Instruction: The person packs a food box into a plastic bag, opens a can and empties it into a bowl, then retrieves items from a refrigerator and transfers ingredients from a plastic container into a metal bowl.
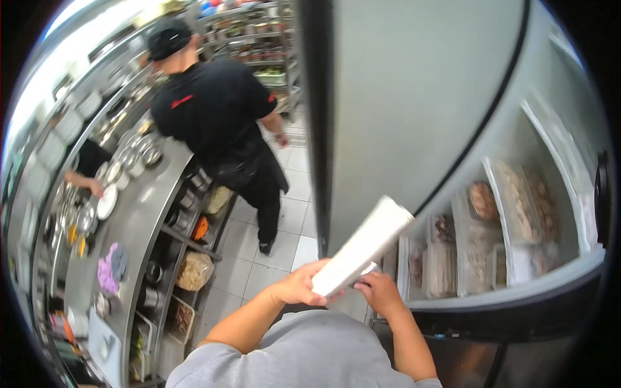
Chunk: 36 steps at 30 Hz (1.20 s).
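A long white roll [362, 242], perhaps of plastic film or bags, slants up and away in front of my body. My left hand [301, 284] is closed around its lower end, the thumb along the near side. Against the roll's right side, my right hand [380, 292] has its fingers curled in, pinching what looks like a loose edge of the sheet. The fingertips of that hand are partly hidden. Just right of the roll stands an open chest freezer or fridge compartment [504, 299] with packed food inside.
A large grey door [420, 97] rises ahead. Clear containers [517, 200] hold food in the compartment. To the left, a steel counter [145, 213] carries bowls and a purple cloth [111, 268]. A co-worker in black [220, 116] stands on the tiled floor [284, 258]; another person's hand [96, 187] reaches over the counter.
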Tool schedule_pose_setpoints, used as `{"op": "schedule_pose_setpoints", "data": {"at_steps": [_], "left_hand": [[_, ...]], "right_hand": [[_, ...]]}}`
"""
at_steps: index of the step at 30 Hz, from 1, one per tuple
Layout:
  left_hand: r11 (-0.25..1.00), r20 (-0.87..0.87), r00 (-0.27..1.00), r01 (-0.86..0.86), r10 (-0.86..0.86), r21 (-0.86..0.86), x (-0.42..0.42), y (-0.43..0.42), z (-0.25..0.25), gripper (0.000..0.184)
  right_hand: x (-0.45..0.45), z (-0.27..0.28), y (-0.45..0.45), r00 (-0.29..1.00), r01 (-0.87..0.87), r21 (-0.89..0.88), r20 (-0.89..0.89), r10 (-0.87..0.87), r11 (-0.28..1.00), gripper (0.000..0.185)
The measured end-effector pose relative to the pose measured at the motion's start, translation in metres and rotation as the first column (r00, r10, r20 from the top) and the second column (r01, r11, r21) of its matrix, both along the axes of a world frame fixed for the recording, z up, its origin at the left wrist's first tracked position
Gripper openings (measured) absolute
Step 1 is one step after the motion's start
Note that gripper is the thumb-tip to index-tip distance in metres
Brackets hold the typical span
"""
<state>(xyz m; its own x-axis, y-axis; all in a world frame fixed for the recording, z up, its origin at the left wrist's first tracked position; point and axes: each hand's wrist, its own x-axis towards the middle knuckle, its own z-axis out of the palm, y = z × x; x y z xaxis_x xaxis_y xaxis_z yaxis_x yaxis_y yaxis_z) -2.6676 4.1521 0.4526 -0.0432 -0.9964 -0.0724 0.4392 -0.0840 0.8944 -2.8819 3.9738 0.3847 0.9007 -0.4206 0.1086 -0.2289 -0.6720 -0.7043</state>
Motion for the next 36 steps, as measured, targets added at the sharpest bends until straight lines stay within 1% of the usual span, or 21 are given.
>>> {"op": "schedule_pose_setpoints", "data": {"at_steps": [1, 3, 4, 6, 7, 8, 11, 13, 14, 19, 22, 24, 26, 27, 28, 30, 31, 32, 33, 34, 36], "left_hand": [[0.976, 0.014, 0.979, -0.2, 0.202, -0.09, 0.01, 0.016, 0.0, 0.084], [0.884, 0.031, 0.909, -0.396, 0.416, -0.25, 0.056, 0.028, 0.004, 0.072], [0.785, 0.205, 0.758, -0.592, 0.619, -0.182, 0.072, 0.03, 0.018, 0.068], [0.7, 0.079, 0.698, -0.695, 0.712, -0.164, 0.12, 0.017, 0.007, 0.068], [0.663, 0.082, 0.66, -0.729, 0.747, -0.173, 0.142, 0.005, -0.002, 0.084], [0.632, 0.126, 0.619, -0.752, 0.775, -0.189, 0.161, -0.01, -0.01, 0.079], [0.702, 0.2, 0.676, -0.703, 0.709, -0.113, 0.191, -0.06, -0.014, 0.064], [0.783, 0.327, 0.722, -0.612, 0.61, -0.111, 0.192, -0.09, -0.005, 0.067], [0.829, 0.446, 0.757, -0.556, 0.478, 0.056, 0.189, -0.09, 0.023, 0.067], [0.958, 0.531, 0.802, -0.276, 0.273, -0.075, 0.217, -0.119, -0.006, 0.068], [0.989, 0.422, 0.902, -0.029, 0.09, -0.147, 0.196, -0.131, -0.03, 0.068], [0.986, 0.185, 0.973, 0.153, -0.137, -0.072, 0.161, -0.132, -0.04, 0.065], [0.962, 0.137, 0.954, 0.271, -0.266, -0.023, 0.123, -0.136, -0.059, 0.064], [0.936, 0.077, 0.934, 0.352, -0.35, -0.013, 0.12, -0.137, -0.059, 0.063], [0.904, 0.017, 0.904, 0.428, -0.428, -0.005, 0.119, -0.137, -0.054, 0.062], [0.944, 0.021, 0.944, 0.329, -0.328, -0.028, 0.137, -0.138, -0.05, 0.058], [0.964, 0.045, 0.964, 0.265, -0.264, -0.018, 0.157, -0.137, -0.048, 0.061], [0.977, 0.248, 0.946, 0.213, -0.21, 0.012, 0.185, -0.138, -0.044, 0.064], [0.998, 0.351, 0.936, 0.046, -0.024, -0.052, 0.208, -0.138, -0.059, 0.063], [0.998, 0.355, 0.932, -0.067, 0.066, -0.008, 0.23, -0.141, -0.074, 0.06], [0.964, 0.316, 0.925, -0.251, 0.211, 0.091, 0.269, -0.149, -0.104, 0.053]], "right_hand": [[0.013, 0.0, 0.009, 0.998, -0.059, 0.0, 0.011, 0.059, 0.998, 0.019], [0.044, -0.002, 0.03, 0.988, -0.156, -0.024, -0.013, 0.156, 0.987, 0.019], [0.059, -0.003, 0.04, 0.977, -0.213, -0.033, -0.031, 0.212, 0.977, 0.019], [0.086, 0.005, 0.051, 0.953, -0.303, -0.046, -0.032, 0.302, 0.952, 0.02], [0.099, 0.004, 0.055, 0.939, -0.343, -0.056, -0.033, 0.342, 0.937, 0.02], [0.111, 0.004, 0.061, 0.925, -0.379, -0.068, -0.033, 0.378, 0.923, 0.02], [0.143, 0.012, 0.074, 0.901, -0.434, -0.158, -0.095, 0.424, 0.887, 0.021], [0.16, 0.008, 0.08, 0.884, -0.463, -0.156, -0.149, 0.443, 0.872, 0.02], [0.165, 0.004, 0.084, 0.873, -0.476, -0.149, -0.198, 0.445, 0.867, 0.02], [0.185, -0.016, 0.091, 0.85, -0.468, -0.022, -0.286, 0.443, 0.883, 0.02], [0.212, -0.023, 0.085, 0.825, -0.417, 0.048, -0.399, 0.4, 0.908, 0.024], [0.229, -0.044, 0.086, 0.804, -0.387, 0.065, -0.466, 0.371, 0.92, 0.026], [0.24, -0.084, 0.088, 0.911, -0.29, 0.032, -0.297, 0.286, 0.956, 0.03], [0.25, -0.086, 0.08, 0.913, -0.152, 0.189, -0.349, 0.211, 0.97, 0.043], [0.252, -0.091, 0.073, 0.918, -0.119, 0.184, -0.355, 0.179, 0.976, 0.043], [0.247, -0.114, 0.059, 0.939, -0.046, -0.191, -0.344, -0.023, 0.98, 0.033], [0.243, -0.104, 0.047, 0.934, 0.052, -0.211, -0.334, -0.122, 0.976, 0.028], [0.239, -0.092, 0.035, 0.921, 0.152, -0.225, -0.321, -0.22, 0.963, 0.023], [0.235, -0.08, 0.022, 0.899, 0.25, -0.233, -0.304, -0.315, 0.94, 0.019], [0.229, -0.06, 0.012, 0.836, 0.175, -0.355, -0.44, -0.329, 0.919, 0.017], [0.224, -0.049, -0.002, 0.864, 0.356, -0.514, -0.138, -0.485, 0.78, 0.012]]}}
